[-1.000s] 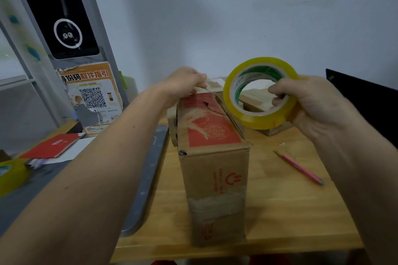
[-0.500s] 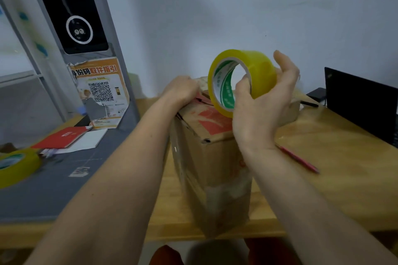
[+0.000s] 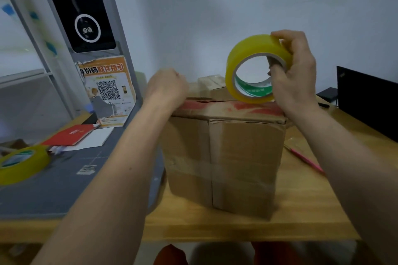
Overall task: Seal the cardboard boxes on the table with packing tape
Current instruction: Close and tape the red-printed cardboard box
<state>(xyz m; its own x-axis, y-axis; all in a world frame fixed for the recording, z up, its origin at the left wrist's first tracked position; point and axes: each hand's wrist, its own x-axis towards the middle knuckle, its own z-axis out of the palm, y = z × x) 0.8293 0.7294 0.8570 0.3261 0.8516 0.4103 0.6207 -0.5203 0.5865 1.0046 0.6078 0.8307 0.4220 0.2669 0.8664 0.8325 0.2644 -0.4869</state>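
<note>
Wooden table (image 3: pixel 301 211), light top, near edge running across the lower view. Grey cutting mat (image 3: pixel 53 183) over its left part.

Cardboard box (image 3: pixel 226 157) upright at table centre, just right of the mat edge; old clear tape banding the front face, vertical seam down the middle, red print on the top flaps. Second, smaller box (image 3: pixel 212 84) behind it, partly hidden.

Black screen (image 3: pixel 366 101) at far right edge. Orange QR poster (image 3: pixel 107 90) leaning on a grey metal post at back left. Red booklet (image 3: pixel 71 134) on white paper on the mat.

Right hand (image 3: pixel 295 75) above the box's right top edge, fingers curled through the core and thumb over the outer rim of the yellow tape roll (image 3: pixel 254 66); roll upright, lower rim touching or just above the box top, cannot tell which.

Left hand (image 3: pixel 168 88) at the box's top left rear edge, fingers curled down on the flap; whether pinching a tape end, cannot tell.

Spare yellow tape roll (image 3: pixel 19 163) flat on the mat, far left. Pink pen (image 3: pixel 305 159) on the table right of the box.
</note>
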